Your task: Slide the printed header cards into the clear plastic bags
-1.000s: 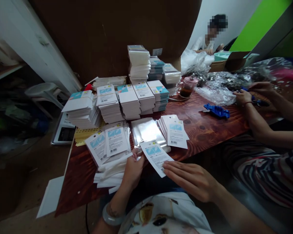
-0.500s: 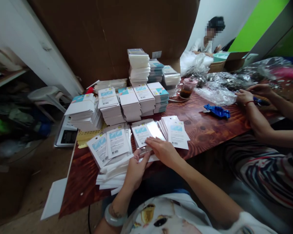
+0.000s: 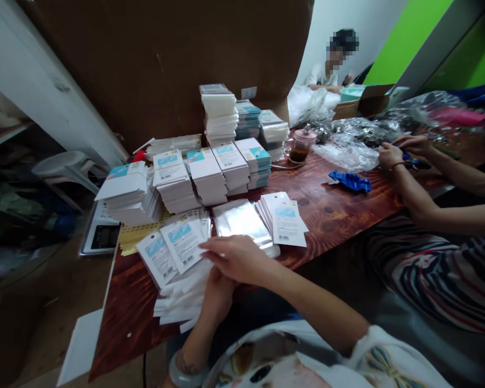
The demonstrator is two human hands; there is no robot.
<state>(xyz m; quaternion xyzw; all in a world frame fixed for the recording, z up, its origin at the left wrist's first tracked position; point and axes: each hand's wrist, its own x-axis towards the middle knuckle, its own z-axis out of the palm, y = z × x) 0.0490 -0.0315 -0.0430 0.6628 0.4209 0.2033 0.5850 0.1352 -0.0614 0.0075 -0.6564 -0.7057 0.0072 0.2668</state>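
Observation:
My right hand [image 3: 240, 258] reaches across my left hand [image 3: 220, 291]. Its thumb and fingers are pinched together at the lower right edge of a bagged card [image 3: 182, 242]; whatever is between them is too small to tell. Behind it, the fingers of my left hand are mostly hidden. Just beyond my hands lies a stack of clear plastic bags [image 3: 242, 220]. Another fan of printed cards [image 3: 286, 221] rests to its right. White strips or flaps [image 3: 173, 302] spread out below the cards on the left.
Tall card stacks [image 3: 172, 183] line the back of the wooden table [image 3: 121, 323]. Behind them stands a lidded glass cup [image 3: 301, 146]. A blue plastic part [image 3: 350, 181] lies to the right, near another person's hands [image 3: 404, 151]. A scale [image 3: 101, 231] is at the left.
The card on the clear bags is gone from there, baring the top bag. My right hand has moved left, over my left hand, to the left card group. The view has shifted slightly.

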